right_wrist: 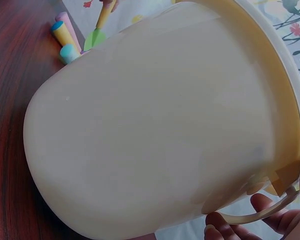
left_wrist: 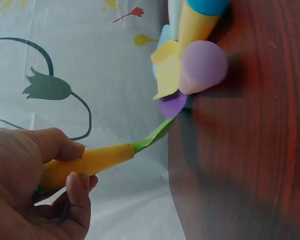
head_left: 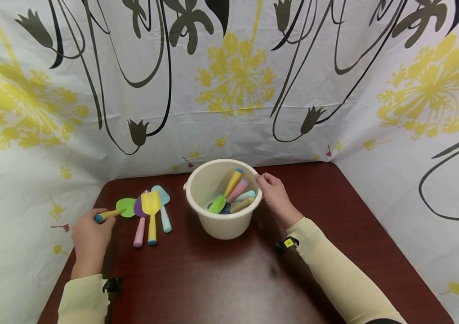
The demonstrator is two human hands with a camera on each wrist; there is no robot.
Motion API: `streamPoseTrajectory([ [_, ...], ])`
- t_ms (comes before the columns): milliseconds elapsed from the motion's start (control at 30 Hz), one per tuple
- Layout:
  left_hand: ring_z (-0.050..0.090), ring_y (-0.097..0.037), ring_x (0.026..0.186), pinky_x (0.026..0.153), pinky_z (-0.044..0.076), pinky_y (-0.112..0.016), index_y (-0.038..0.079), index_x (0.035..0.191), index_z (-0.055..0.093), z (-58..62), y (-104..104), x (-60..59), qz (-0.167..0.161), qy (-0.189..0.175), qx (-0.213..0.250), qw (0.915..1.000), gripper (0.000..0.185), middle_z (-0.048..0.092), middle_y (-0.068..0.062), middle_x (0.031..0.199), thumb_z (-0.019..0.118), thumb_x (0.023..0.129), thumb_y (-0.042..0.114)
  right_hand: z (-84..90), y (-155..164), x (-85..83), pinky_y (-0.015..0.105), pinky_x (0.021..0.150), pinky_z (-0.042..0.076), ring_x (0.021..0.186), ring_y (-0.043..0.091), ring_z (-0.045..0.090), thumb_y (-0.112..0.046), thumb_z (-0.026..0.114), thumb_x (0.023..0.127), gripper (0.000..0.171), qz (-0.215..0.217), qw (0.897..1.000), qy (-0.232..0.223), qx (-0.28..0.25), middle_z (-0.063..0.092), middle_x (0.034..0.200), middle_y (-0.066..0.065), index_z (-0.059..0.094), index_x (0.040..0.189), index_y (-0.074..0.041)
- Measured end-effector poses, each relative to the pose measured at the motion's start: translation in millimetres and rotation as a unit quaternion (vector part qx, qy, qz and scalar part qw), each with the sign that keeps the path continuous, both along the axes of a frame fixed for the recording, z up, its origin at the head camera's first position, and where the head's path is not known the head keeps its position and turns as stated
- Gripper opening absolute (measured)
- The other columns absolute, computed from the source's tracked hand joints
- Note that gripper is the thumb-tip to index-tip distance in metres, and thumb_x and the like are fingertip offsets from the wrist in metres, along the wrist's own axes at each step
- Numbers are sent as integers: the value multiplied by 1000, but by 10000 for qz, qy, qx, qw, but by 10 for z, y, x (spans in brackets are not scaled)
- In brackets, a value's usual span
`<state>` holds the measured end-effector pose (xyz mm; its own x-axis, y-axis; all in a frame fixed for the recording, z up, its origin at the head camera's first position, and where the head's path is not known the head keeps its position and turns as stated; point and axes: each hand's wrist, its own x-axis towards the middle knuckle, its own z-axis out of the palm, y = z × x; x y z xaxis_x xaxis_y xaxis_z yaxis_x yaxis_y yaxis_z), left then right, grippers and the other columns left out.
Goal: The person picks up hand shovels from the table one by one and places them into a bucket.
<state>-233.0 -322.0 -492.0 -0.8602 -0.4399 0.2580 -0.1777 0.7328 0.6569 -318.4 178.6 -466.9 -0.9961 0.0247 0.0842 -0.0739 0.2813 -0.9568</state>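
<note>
My left hand grips the yellow handle of a green toy spade at the table's left edge; in the left wrist view the left hand has thumb and fingers curled round the spade's handle. Beside it lie a purple spade with a pink handle, a yellow shovel and a light blue tool. A cream bucket stands mid-table with several toy tools inside. My right hand holds its right rim; my fingers curl under the bucket by its handle.
The dark red table is walled on three sides by a white curtain with yellow and black flowers. The loose tools lie close to the left edge of the table.
</note>
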Motion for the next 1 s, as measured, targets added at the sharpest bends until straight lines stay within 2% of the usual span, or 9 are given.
streamPoseTrajectory([
  [133,67,-49,101,77,53,-55,-6,130,74,31,-11,4,21,129,42,9999,37,73,-31,124,74,103,19,6,-8,13,34,74,53,80,21,62,-53,57,112,51,3,10000,-5,-39,65,89,8,68,104,-4],
  [533,66,-50,110,90,51,-59,1,131,74,144,43,37,241,722,147,9970,36,76,-26,121,70,104,24,8,-7,20,40,77,54,80,21,62,-53,57,112,51,-28,10000,9,-22,65,88,8,68,104,-4],
  [767,68,-42,100,77,46,-42,4,131,74,197,21,27,325,698,213,9968,36,76,-22,114,71,105,30,-4,3,12,39,77,54,80,22,62,-53,57,112,51,5,10000,21,-15,66,88,8,68,104,-4],
  [1000,70,-43,107,78,44,-35,3,127,74,301,-18,34,384,911,337,9945,34,77,-25,115,72,103,26,-3,-2,18,32,73,53,80,21,62,-53,58,112,51,7,10000,-14,-96,66,89,9,68,105,-4],
])
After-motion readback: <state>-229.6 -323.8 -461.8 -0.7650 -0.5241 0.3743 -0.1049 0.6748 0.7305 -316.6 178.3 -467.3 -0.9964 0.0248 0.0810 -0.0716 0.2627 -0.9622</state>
